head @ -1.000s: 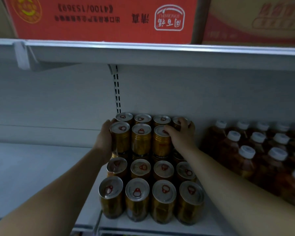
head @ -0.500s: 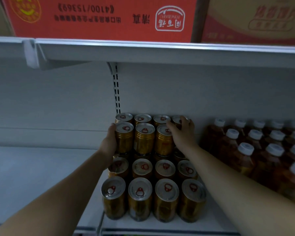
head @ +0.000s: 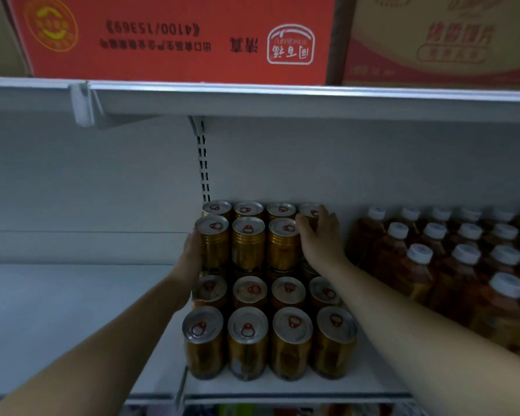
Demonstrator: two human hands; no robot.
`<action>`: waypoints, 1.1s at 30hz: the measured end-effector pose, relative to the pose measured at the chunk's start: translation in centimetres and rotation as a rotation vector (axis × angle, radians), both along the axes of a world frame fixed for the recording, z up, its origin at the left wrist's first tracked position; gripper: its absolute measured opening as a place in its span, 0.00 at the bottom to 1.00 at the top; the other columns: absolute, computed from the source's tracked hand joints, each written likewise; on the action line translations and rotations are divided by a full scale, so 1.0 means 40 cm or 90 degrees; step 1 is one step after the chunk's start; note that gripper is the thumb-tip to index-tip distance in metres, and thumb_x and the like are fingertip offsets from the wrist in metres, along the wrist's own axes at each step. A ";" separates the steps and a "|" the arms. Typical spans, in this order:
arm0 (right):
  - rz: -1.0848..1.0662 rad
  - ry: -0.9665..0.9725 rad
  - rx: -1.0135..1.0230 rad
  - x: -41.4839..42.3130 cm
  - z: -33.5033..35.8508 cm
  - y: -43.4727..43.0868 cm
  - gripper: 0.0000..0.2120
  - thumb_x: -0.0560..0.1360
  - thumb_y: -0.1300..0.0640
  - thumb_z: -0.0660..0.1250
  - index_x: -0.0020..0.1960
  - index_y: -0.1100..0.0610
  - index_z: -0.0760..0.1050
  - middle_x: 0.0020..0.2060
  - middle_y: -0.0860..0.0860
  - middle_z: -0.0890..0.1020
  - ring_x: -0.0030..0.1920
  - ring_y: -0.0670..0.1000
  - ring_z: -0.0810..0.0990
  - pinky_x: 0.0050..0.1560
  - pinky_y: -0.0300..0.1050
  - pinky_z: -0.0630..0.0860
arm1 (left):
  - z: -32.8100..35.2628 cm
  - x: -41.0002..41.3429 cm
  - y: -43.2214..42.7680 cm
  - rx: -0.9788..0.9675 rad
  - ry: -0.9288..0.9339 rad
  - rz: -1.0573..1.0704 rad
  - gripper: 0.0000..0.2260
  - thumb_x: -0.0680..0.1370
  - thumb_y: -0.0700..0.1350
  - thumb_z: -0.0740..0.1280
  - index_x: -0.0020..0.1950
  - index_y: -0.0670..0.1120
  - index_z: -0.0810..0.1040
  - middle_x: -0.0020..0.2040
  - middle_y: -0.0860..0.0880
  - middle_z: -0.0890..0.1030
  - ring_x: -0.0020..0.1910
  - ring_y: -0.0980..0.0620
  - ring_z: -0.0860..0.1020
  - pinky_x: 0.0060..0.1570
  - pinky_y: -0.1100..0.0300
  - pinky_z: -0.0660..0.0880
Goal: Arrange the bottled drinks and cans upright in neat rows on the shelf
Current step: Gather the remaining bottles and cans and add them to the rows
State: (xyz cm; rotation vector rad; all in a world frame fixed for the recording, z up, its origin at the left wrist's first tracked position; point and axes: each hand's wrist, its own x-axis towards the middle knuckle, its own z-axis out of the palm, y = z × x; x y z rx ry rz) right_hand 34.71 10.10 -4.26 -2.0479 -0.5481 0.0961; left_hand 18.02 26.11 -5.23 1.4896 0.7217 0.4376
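**Setting:** retail shop, drinks aisle.
- White metal shelf (head: 282, 385) stocked with identical gold cans (head: 248, 247), stacked in rows.
- Right of the cans: matching amber bottles (head: 415, 271), white-capped, ranked several deep.
- Behind the cans: slotted upright (head: 203, 163) of store racking.
- Above the cans: upper shelf (head: 312, 106) bearing a red shipping carton (head: 177, 37) and a tan carton (head: 439, 40).

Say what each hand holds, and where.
Left hand presses flat on the side of the upper left can. Right hand curls over the rim of the rear right can.
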 end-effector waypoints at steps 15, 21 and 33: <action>0.050 0.163 -0.115 -0.065 -0.072 -0.082 0.30 0.73 0.28 0.53 0.63 0.46 0.75 0.58 0.48 0.79 0.59 0.54 0.76 0.55 0.48 0.68 | -0.070 -0.089 -0.053 0.069 0.071 -0.136 0.22 0.78 0.42 0.66 0.69 0.56 0.63 0.57 0.47 0.79 0.57 0.47 0.78 0.45 0.59 0.75; 0.093 0.030 -0.290 -0.094 -0.077 -0.149 0.52 0.58 0.17 0.55 0.74 0.46 0.62 0.70 0.52 0.67 0.70 0.57 0.66 0.67 0.57 0.68 | -0.029 -0.138 -0.136 0.473 0.222 -0.018 0.36 0.72 0.62 0.66 0.76 0.55 0.55 0.75 0.49 0.60 0.73 0.44 0.61 0.66 0.49 0.63; 0.149 -0.051 -0.476 -0.151 -0.095 -0.161 0.51 0.65 0.21 0.57 0.79 0.46 0.47 0.79 0.52 0.48 0.77 0.59 0.51 0.72 0.56 0.56 | -0.081 -0.149 -0.209 0.788 0.527 -0.238 0.41 0.70 0.73 0.56 0.76 0.62 0.40 0.78 0.52 0.40 0.77 0.44 0.41 0.72 0.37 0.50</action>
